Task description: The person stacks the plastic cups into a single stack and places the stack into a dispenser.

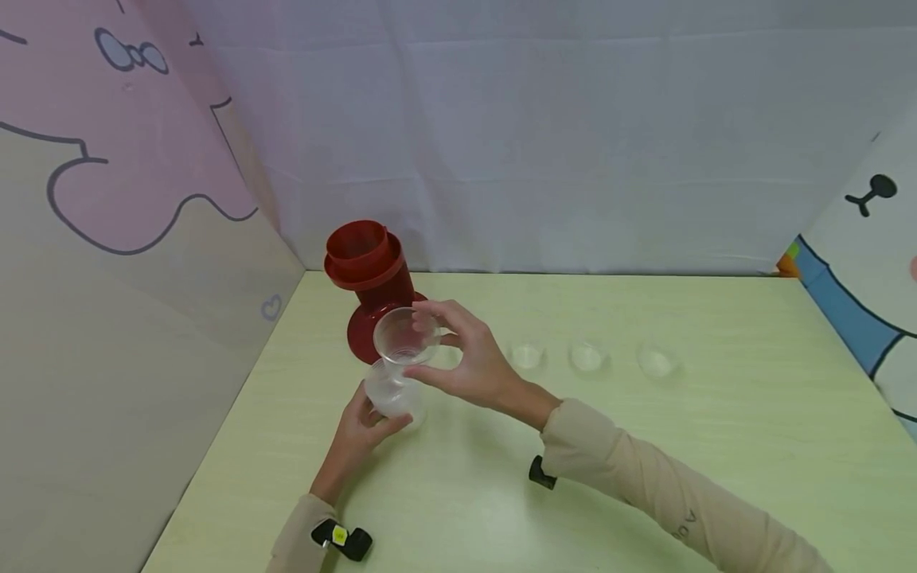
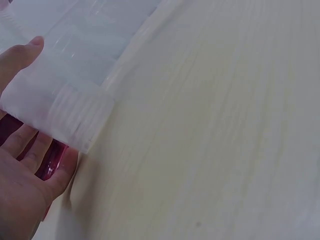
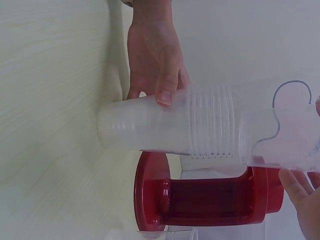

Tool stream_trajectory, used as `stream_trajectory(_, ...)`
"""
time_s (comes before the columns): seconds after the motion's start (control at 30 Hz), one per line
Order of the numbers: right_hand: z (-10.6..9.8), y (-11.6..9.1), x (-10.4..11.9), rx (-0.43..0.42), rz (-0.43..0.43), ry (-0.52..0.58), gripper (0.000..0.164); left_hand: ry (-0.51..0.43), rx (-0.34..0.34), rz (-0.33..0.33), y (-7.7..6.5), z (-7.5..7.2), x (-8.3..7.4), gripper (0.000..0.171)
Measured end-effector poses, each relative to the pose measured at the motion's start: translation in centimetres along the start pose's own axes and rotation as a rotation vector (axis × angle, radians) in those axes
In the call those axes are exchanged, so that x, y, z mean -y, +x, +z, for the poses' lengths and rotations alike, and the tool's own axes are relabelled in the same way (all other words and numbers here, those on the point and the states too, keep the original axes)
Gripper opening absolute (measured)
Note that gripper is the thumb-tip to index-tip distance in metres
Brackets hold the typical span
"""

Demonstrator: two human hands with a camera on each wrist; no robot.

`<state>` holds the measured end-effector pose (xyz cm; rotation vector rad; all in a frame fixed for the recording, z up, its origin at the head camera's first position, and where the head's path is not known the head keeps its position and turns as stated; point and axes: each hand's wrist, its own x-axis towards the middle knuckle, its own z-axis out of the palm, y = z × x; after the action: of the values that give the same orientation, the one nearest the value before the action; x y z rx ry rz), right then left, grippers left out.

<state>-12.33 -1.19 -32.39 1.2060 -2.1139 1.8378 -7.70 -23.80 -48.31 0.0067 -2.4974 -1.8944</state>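
Observation:
In the head view, my left hand (image 1: 361,434) grips a stack of clear plastic cups (image 1: 389,391) around its side. The right wrist view shows the stack (image 3: 150,125) upright, its bottom close to the table and several rims layered at the top. My right hand (image 1: 469,358) holds one clear plastic cup (image 1: 401,338) between thumb and fingers. That cup's base (image 3: 246,137) is right at the stack's mouth. The left wrist view has my left hand (image 2: 25,185) wrapped around the stack (image 2: 80,115), the thumb on the near side.
Right behind the cups stands a red stand (image 1: 383,290) with a round base and a cylindrical top. Toward the right, several clear cups stand in a row, among them a middle cup (image 1: 587,357) and a rightmost cup (image 1: 657,362). A white curtain (image 1: 544,159) borders the table's back.

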Motion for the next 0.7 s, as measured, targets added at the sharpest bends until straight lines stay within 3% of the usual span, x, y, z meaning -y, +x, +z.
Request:
stream_trajectory(0.23, 0.4, 0.0, -0.3, 0.011, -0.013, 0.004, 0.064, -0.011, 0.005, 0.015, -0.1, 0.0, 0.1, 0.077)
stream_trajectory(0.5, 1.4, 0.1, -3.8, 0.019, -0.048, -0.005, 0.068, -0.023, -0.013, 0.066, -0.1, 0.0, 0.3, 0.075)
stream_trajectory(0.7, 1.7, 0.2, -4.3, 0.033, -0.066, -0.014, 0.068, -0.023, -0.007, 0.054, -0.2, 0.1, 0.3, 0.074)
